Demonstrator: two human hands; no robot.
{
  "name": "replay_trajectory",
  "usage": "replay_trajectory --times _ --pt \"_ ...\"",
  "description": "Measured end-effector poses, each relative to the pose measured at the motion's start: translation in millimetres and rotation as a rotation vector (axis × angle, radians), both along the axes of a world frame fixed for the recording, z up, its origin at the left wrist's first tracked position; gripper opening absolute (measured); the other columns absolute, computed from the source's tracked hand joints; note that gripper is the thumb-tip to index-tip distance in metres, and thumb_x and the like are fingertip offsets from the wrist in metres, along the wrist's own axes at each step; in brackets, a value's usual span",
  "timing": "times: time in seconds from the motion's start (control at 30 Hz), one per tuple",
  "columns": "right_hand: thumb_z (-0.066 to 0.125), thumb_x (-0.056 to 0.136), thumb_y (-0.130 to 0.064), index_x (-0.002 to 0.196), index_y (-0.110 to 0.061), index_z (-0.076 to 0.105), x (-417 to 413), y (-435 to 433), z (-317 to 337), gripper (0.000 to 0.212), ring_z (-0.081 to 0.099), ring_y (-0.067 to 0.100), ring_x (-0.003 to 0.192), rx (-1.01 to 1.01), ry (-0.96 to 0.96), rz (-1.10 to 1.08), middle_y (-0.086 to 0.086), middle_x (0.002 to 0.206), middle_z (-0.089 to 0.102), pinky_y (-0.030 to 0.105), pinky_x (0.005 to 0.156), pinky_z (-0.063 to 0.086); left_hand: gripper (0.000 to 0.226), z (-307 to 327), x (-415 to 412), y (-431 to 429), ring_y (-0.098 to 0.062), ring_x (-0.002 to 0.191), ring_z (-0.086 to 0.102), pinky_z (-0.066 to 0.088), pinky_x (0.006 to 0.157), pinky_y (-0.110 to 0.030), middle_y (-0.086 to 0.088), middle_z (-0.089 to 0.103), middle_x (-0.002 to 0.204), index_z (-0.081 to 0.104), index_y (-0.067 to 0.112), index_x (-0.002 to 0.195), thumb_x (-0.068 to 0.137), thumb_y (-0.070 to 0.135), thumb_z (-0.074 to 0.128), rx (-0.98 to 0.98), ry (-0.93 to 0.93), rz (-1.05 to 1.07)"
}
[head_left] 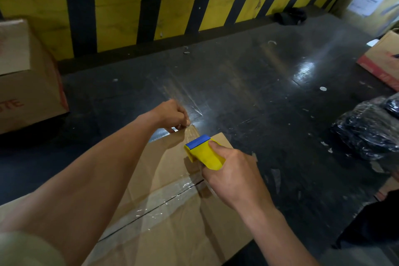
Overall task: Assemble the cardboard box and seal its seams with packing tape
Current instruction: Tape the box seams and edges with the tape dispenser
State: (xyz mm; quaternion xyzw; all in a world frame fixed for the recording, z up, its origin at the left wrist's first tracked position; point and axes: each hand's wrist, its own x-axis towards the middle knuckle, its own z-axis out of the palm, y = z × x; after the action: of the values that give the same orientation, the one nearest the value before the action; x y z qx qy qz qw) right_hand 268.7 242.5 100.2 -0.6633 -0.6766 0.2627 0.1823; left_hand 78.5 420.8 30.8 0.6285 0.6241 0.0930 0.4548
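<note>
A brown cardboard box (177, 229) lies on the dark floor in front of me, flaps closed. Clear packing tape (164, 201) runs along its centre seam. A second strip of clear tape (192, 132) crosses the seam and reaches the box's far edge. My left hand (172, 115) pinches the end of that strip at the far edge, fingers curled. My right hand (233, 175) grips a yellow tape dispenser (204, 153) with a blue front, resting on the box top just behind the left hand.
A printed cardboard box (26, 75) stands at the left. Another open box (382, 60) sits at the right edge, with a black plastic-wrapped bundle (367, 134) below it. A yellow-and-black striped wall (172, 11) closes the far side. Tape scraps litter the floor.
</note>
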Motion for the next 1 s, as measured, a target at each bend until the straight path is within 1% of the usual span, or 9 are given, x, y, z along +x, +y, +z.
replay_trajectory --times 0.13,0.27,0.33,0.47,0.63,0.77,0.8,0.9,1.0 --pt "0.065 0.08 -0.039 0.122 -0.032 0.062 -1 2 -2 0.043 0.057 0.024 0.072 0.008 -0.022 0.0 0.003 0.078 0.065 0.033 0.059 0.045 0.015 -2 0 2 -0.014 0.061 0.062 0.056 0.057 -0.029 -0.001 0.065 0.061 0.073 0.012 0.073 0.086 0.007 0.069 -0.033 -0.019 0.016" --pt "0.064 0.079 -0.039 0.119 -0.033 0.063 -1 3 -2 0.041 0.056 0.023 0.07 -0.001 -0.017 0.007 0.003 0.077 0.064 0.031 0.057 0.042 0.007 -2 0 3 -0.014 0.058 0.056 0.054 0.054 -0.026 0.001 0.06 0.059 0.071 0.007 0.08 0.086 0.005 0.069 -0.134 -0.084 0.056" --pt "0.062 0.077 -0.039 0.117 -0.034 0.062 -1 4 -3 0.04 0.057 0.024 0.071 -0.007 -0.022 0.003 0.002 0.077 0.065 0.032 0.058 0.044 0.006 -3 -2 2 -0.013 0.058 0.056 0.049 0.052 -0.024 0.004 0.061 0.057 0.072 0.01 0.082 0.087 0.007 0.069 -0.205 -0.126 0.097" --pt "0.06 0.074 -0.039 0.116 -0.034 0.062 -3 6 -5 0.042 0.058 0.026 0.074 -0.005 -0.017 -0.004 0.003 0.078 0.066 0.035 0.061 0.049 0.006 -8 -7 1 -0.013 0.062 0.054 0.045 0.058 -0.026 0.006 0.065 0.06 0.074 0.014 0.087 0.089 0.012 0.068 -0.336 -0.192 0.151" --pt "0.061 0.074 -0.041 0.121 -0.036 0.062 -5 8 -6 0.047 0.059 0.026 0.077 0.002 -0.026 -0.008 0.003 0.083 0.067 0.032 0.059 0.043 0.018 -7 -1 1 -0.013 0.051 0.044 0.034 0.055 -0.024 0.003 0.053 0.057 0.062 0.016 0.067 0.083 0.014 0.07 -0.417 -0.226 0.208" --pt "0.054 0.072 -0.045 0.119 -0.035 0.062 -4 7 -7 0.049 0.057 0.026 0.075 0.012 -0.018 -0.006 0.003 0.079 0.065 0.034 0.061 0.048 0.037 -13 -3 -2 -0.012 0.049 0.043 0.031 0.053 -0.025 0.003 0.051 0.056 0.061 0.019 0.047 0.083 0.016 0.071 -0.387 -0.261 0.224" --pt "0.055 0.072 -0.044 0.118 -0.034 0.062 -3 6 -7 0.048 0.056 0.026 0.073 0.017 -0.017 -0.009 0.003 0.077 0.064 0.035 0.061 0.049 0.037 -13 -3 -3 -0.012 0.051 0.046 0.033 0.054 -0.025 0.002 0.053 0.057 0.064 0.018 0.048 0.084 0.014 0.072 -0.356 -0.278 0.233" --pt "0.062 0.075 -0.042 0.125 -0.037 0.062 -2 3 -6 0.05 0.058 0.025 0.073 0.028 -0.017 -0.021 0.004 0.077 0.065 0.035 0.062 0.05 0.014 -5 -7 -8 -0.009 0.055 0.054 0.046 0.054 -0.023 0.002 0.06 0.058 0.073 0.01 0.073 0.087 0.011 0.074 -0.172 -0.239 0.174" --pt "0.067 0.077 -0.042 0.13 -0.04 0.06 -2 2 -4 0.053 0.06 0.023 0.073 0.028 -0.027 -0.009 0.002 0.077 0.066 0.036 0.063 0.052 0.016 4 -12 -7 -0.009 0.061 0.061 0.053 0.058 -0.024 0.006 0.064 0.058 0.073 0.01 0.073 0.089 0.011 0.074 0.007 -0.18 0.067"
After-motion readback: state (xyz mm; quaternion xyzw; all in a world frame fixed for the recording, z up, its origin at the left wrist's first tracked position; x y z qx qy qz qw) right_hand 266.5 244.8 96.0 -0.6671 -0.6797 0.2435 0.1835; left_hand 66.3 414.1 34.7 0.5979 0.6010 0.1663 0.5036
